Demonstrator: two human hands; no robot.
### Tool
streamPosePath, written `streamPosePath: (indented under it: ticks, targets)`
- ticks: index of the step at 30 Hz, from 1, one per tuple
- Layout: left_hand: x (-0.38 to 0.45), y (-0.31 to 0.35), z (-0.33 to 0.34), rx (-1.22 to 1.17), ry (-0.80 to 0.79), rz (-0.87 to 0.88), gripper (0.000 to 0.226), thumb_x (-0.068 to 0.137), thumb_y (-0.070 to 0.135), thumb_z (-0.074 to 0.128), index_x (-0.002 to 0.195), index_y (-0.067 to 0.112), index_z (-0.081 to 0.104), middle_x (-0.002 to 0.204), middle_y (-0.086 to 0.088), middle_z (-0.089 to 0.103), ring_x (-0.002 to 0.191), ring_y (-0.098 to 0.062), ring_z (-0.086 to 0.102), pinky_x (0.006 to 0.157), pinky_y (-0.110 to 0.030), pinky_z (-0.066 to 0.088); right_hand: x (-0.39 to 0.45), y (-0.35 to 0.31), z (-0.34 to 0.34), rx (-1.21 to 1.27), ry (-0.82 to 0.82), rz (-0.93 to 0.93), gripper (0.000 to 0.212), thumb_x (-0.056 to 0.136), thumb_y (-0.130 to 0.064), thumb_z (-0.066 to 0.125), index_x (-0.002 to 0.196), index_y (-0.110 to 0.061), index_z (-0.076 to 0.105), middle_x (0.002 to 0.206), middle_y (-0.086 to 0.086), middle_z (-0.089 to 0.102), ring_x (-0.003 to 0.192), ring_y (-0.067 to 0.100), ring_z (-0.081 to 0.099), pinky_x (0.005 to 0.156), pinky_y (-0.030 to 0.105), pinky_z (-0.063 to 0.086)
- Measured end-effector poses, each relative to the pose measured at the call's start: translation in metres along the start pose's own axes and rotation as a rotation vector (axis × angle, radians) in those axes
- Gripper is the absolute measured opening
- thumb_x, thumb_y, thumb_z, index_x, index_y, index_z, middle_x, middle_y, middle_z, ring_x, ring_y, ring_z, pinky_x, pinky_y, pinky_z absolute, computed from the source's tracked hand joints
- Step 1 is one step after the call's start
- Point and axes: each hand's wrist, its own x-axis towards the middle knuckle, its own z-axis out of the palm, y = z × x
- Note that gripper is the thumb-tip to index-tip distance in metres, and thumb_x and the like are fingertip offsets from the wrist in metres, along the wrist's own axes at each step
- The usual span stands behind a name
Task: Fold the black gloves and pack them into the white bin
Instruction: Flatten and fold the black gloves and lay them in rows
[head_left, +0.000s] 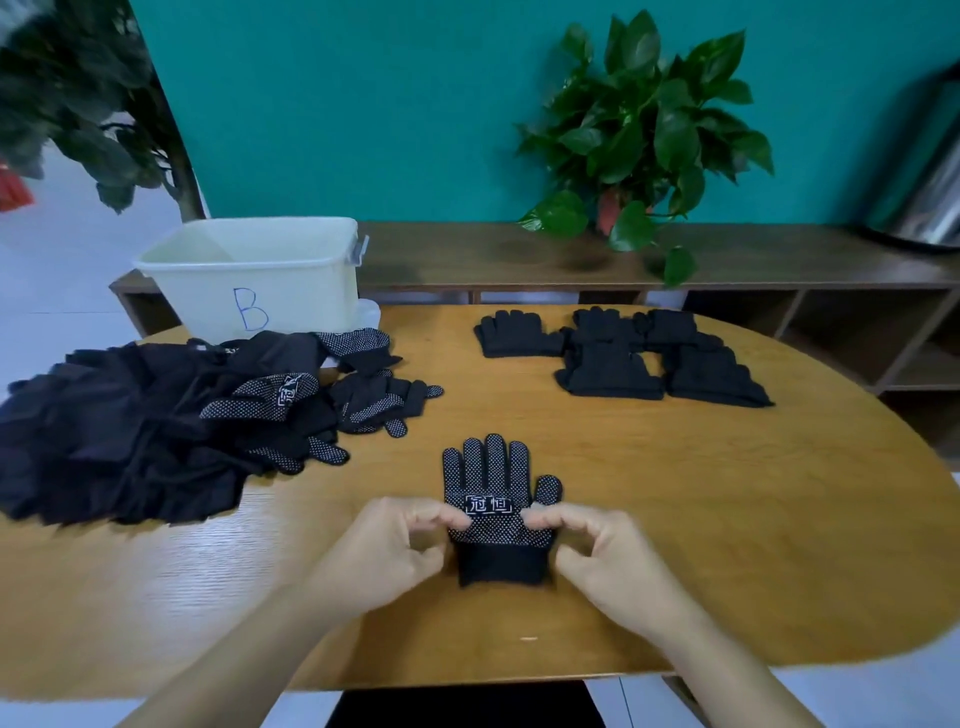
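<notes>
While both hands, left hand (400, 545) and right hand (597, 551), pinch the dotted glove (493, 499) at lower centre of the tabletop (727, 519), folded gloves (618, 353) wait upper right; the unfolded pile (156, 415) remains left, and nothing shows in the white bin (254, 275).

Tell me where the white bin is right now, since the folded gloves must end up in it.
In the head view the white bin, marked B, stands at the table's far left edge, just behind the heap of unfolded gloves.
</notes>
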Motion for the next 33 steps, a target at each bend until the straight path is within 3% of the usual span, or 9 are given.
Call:
streamPosePath:
  ticks: [4, 7, 9, 12, 15, 22, 27, 30, 33]
  targets:
    - [0.016, 0.001, -0.001, 0.175, 0.099, 0.013, 0.038, 0.095, 0.008, 0.056, 0.118, 0.036, 0.067, 0.126, 0.014, 0.064, 0.121, -0.003, 0.056, 0.111, -0.030, 0.038, 0.017, -0.020, -0.005, -0.317, 0.081, -0.068, 0.041, 0.091, -0.004, 0.054, 0.124, -0.025, 0.065, 0.135, -0.015, 0.052, 0.104, -0.027, 0.046, 0.106, 0.008, 0.028]
    - [0.032, 0.006, 0.019, 0.451, 0.082, 0.143, 0.044, 0.104, 0.020, 0.043, 0.148, 0.015, 0.040, 0.155, 0.001, 0.035, 0.146, -0.007, 0.023, 0.118, -0.016, 0.007, 0.037, -0.020, 0.014, -0.655, -0.005, -0.156, 0.049, 0.104, -0.025, 0.039, 0.151, -0.016, 0.032, 0.159, -0.003, 0.026, 0.146, 0.002, 0.017, 0.112, 0.011, -0.004]
    - [0.037, 0.002, 0.031, 0.634, 0.037, 0.136, 0.054, 0.107, 0.035, 0.024, 0.155, 0.014, 0.014, 0.163, 0.002, 0.008, 0.149, -0.008, 0.000, 0.115, -0.016, -0.009, 0.046, -0.014, 0.029, -0.780, -0.071, -0.124, 0.056, 0.106, -0.038, 0.019, 0.155, -0.012, 0.014, 0.163, 0.002, 0.007, 0.150, 0.010, -0.001, 0.113, 0.019, -0.012]
    - [0.035, -0.010, 0.040, 0.903, -0.007, 0.108, 0.080, 0.086, 0.060, -0.022, 0.152, 0.017, -0.013, 0.160, 0.003, -0.017, 0.146, -0.010, -0.021, 0.113, -0.024, -0.022, 0.051, 0.002, 0.041, -0.861, -0.146, -0.087, 0.096, 0.077, -0.063, -0.032, 0.155, -0.014, -0.005, 0.162, 0.002, -0.012, 0.147, 0.010, -0.017, 0.114, 0.024, -0.017]
    - [0.038, -0.019, 0.040, 0.986, -0.018, 0.114, 0.087, 0.072, 0.059, -0.038, 0.146, 0.017, -0.020, 0.159, 0.001, -0.019, 0.146, -0.013, -0.023, 0.113, -0.028, -0.023, 0.054, 0.016, 0.042, -0.893, -0.169, -0.056, 0.110, 0.055, -0.064, -0.048, 0.149, -0.017, -0.018, 0.159, 0.000, -0.023, 0.144, 0.010, -0.025, 0.116, 0.028, -0.017]
    - [0.044, -0.024, 0.032, 0.961, -0.042, 0.161, 0.092, 0.074, 0.064, -0.036, 0.150, 0.015, -0.016, 0.161, 0.000, -0.017, 0.146, -0.011, -0.023, 0.118, -0.028, -0.017, 0.060, 0.017, 0.042, -0.900, -0.162, -0.036, 0.111, 0.053, -0.066, -0.048, 0.149, -0.018, -0.019, 0.159, -0.001, -0.023, 0.144, 0.009, -0.025, 0.118, 0.029, -0.015]
    - [0.041, -0.026, 0.019, 0.734, 0.056, 0.187, 0.089, 0.086, 0.068, -0.008, 0.156, 0.015, 0.005, 0.161, 0.006, -0.002, 0.146, -0.001, -0.013, 0.117, -0.017, -0.011, 0.063, 0.001, 0.032, -0.762, -0.123, -0.038, 0.090, 0.079, -0.062, -0.013, 0.156, -0.017, 0.004, 0.163, -0.004, 0.002, 0.148, 0.004, -0.005, 0.116, 0.019, -0.012]
    - [0.030, -0.027, 0.004, 0.657, 0.154, 0.196, 0.090, 0.088, 0.071, -0.004, 0.154, 0.015, 0.020, 0.159, 0.007, 0.015, 0.143, 0.003, 0.000, 0.114, -0.010, -0.007, 0.062, -0.006, 0.032, -0.757, -0.016, -0.140, 0.059, 0.102, -0.045, 0.015, 0.153, -0.017, 0.026, 0.158, -0.003, 0.028, 0.147, 0.006, 0.017, 0.112, 0.013, -0.004]
    - [0.017, -0.030, -0.014, 0.596, 0.257, 0.161, 0.086, 0.092, 0.068, 0.003, 0.149, 0.014, 0.037, 0.154, 0.007, 0.030, 0.140, 0.003, 0.015, 0.116, -0.011, 0.006, 0.063, -0.013, 0.038, -0.741, 0.020, -0.232, 0.045, 0.105, -0.034, 0.034, 0.147, -0.017, 0.042, 0.151, -0.001, 0.043, 0.143, 0.009, 0.031, 0.111, 0.014, 0.008]
